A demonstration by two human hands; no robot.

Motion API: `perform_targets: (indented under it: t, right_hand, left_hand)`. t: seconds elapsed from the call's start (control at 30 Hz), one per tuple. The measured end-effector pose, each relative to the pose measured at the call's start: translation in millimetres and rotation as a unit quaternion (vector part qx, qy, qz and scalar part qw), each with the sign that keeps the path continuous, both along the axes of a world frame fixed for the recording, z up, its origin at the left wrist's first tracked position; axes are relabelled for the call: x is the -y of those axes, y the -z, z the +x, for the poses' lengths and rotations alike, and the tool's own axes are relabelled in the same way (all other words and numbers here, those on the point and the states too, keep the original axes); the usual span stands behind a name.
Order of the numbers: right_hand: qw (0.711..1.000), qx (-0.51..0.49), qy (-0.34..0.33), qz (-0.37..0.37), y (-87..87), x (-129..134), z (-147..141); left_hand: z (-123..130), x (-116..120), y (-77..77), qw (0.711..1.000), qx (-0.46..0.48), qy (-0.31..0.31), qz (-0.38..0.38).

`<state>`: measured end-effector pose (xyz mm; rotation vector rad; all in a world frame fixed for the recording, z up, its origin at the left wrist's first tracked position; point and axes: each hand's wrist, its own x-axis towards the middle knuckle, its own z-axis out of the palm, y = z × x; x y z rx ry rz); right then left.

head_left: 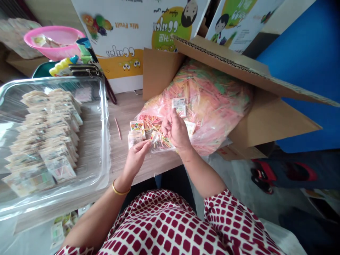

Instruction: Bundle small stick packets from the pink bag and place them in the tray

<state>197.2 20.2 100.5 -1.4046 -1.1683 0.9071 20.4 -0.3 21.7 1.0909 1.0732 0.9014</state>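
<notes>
My right hand (pixel 175 129) pinches a small printed sachet (pixel 178 107) upright between its fingertips. My left hand (pixel 135 157) grips the edge of a clear plastic bag (pixel 159 141) holding loose coloured sticks, close to a small stack of printed sachets (pixel 135 136) on the wooden table (pixel 124 113). Another sachet (pixel 190 127) lies against the large pink plastic bag of pastel sticks (pixel 207 102) just right of my right hand. That large bag sits in an open cardboard box (pixel 265 120).
A clear plastic tray (pixel 102 141) with rows of filled sachets stands on the left. A pink basin (pixel 53 42), a black pouch and printed cardboard panels stand behind the table. A single pink stick (pixel 118 128) lies on the table. Someone's legs and red-trimmed shoes (pixel 261 173) show at the right.
</notes>
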Motion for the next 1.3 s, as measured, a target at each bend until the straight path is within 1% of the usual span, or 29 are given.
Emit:
perform_targets:
  t: [0.07, 0.2, 0.37, 0.5, 0.6, 0.67, 0.77, 0.83, 0.9, 0.93, 0.97, 1.03, 1.07, 1.13, 1.2, 1.23, 1.3]
  right_hand:
    - [1.000, 0.017, 0.012, 0.012, 1.6, -1.2, -9.7]
    - [0.999, 0.018, 0.022, 0.032, 8.1, 2.8, -21.8]
    - [0.998, 0.054, 0.010, 0.014, 13.9, 3.8, -23.6]
    - [0.999, 0.039, -0.006, -0.016, 15.1, 4.6, -25.1]
    - [0.999, 0.031, 0.007, -0.019, 15.7, 7.9, -26.2]
    - [0.998, 0.056, 0.007, -0.008, 17.6, 9.3, -24.9]
    - [0.995, 0.099, 0.010, 0.033, 23.4, 5.6, -18.8]
    - [0.994, 0.088, 0.043, 0.050, 26.0, -0.2, -12.2]
    - [0.995, 0.054, 0.076, 0.042, 24.1, -4.9, -4.5]
    - [0.995, 0.040, 0.081, 0.035, 20.9, -5.4, -0.6]
    - [0.996, 0.036, 0.075, 0.029, 16.5, -4.2, 3.2]
    - [0.997, 0.073, 0.029, 0.015, 5.8, 3.1, 9.3]
    - [0.994, 0.113, 0.001, 0.005, 0.8, 8.4, 11.4]
    - [0.976, 0.211, -0.050, -0.021, -5.8, 19.4, 13.1]
    - [0.953, 0.285, -0.098, -0.046, -6.5, 27.4, 12.3]
    - [0.944, 0.301, -0.122, -0.053, -4.9, 29.5, 11.4]
    - [0.939, 0.290, -0.178, -0.052, 0.2, 30.2, 10.1]
  left_hand:
    - [-0.1, 1.4, -3.0, 1.000, -0.018, 0.007, 0.014]
    - [-1.4, 2.2, -8.0, 0.999, -0.027, 0.008, 0.029]
    - [-1.2, 1.6, -11.4, 0.999, -0.011, -0.004, 0.044]
    - [0.7, 1.8, -14.9, 0.998, -0.016, 0.003, 0.056]
    - [1.8, 0.9, -14.0, 0.999, -0.012, -0.007, 0.048]
    - [2.5, -0.3, -10.7, 0.999, 0.002, -0.012, 0.030]
    - [3.3, -1.9, -4.9, 1.000, 0.028, 0.000, -0.011]
    - [3.3, -2.3, -3.0, 0.999, 0.030, 0.010, -0.019]
    - [2.7, -2.3, -3.0, 1.000, 0.014, 0.011, -0.002]
    - [2.1, -2.3, -3.4, 1.000, 0.005, 0.007, 0.012]
    - [1.6, -2.4, -3.8, 1.000, -0.004, 0.001, 0.026]
    - [0.7, -3.0, -4.0, 0.999, -0.019, -0.014, 0.048]
    - [0.5, -3.4, -3.8, 0.998, -0.023, -0.021, 0.055]
    - [1.0, -4.2, -3.6, 0.998, -0.011, -0.033, 0.051]
    - [2.6, -4.2, -4.9, 0.999, 0.027, -0.035, 0.027]
    - [3.5, -3.8, -6.3, 0.998, 0.050, -0.030, 0.015]
    - [5.2, -2.3, -10.2, 0.996, 0.084, -0.015, 0.002]
